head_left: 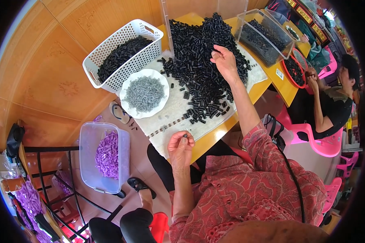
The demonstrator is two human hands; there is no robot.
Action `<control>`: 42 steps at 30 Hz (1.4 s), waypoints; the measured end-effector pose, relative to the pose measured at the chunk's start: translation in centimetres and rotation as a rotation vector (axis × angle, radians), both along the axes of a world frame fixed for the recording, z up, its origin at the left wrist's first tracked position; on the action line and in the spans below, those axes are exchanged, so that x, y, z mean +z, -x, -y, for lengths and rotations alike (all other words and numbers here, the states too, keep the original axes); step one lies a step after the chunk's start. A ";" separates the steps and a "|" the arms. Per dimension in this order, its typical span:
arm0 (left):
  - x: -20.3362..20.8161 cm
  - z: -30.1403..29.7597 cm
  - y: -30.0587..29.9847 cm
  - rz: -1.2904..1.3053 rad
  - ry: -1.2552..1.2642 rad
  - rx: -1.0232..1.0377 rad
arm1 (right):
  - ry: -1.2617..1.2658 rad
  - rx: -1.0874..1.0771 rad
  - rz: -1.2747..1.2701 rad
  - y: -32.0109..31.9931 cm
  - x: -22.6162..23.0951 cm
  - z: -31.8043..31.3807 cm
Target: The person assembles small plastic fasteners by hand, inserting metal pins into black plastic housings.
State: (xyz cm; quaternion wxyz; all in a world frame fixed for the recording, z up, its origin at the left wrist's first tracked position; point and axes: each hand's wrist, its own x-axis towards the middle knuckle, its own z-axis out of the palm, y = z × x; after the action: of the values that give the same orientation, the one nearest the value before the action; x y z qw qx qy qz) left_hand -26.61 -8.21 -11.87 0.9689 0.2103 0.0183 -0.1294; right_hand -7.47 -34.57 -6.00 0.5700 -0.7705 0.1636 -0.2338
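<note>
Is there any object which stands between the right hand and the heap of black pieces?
Nothing visible does. The right hand appears over the heap of black pieces; whether it touches them is unclear. The clear plastic wall stands at the heap's left, off to the side.

A brown panelled wall (40, 81) flanks pale flooring (142, 164).

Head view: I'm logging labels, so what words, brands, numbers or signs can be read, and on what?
None can be read.
White label on the yellow table: too small to read.
Red-and-gold panels, upper right: too small to tell any writing.
</note>
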 end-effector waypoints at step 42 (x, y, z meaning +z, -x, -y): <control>0.0 0.1 -0.2 -0.012 -0.012 0.012 | 0.595 0.343 -0.009 0.9 0.4 -4.5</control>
State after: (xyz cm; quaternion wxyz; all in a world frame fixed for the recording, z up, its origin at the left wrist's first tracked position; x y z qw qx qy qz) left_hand -26.36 -8.31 -11.92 0.9683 0.2151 0.0262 -0.1245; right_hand -8.34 -30.11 -5.57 0.3505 -0.9204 -0.0411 -0.1684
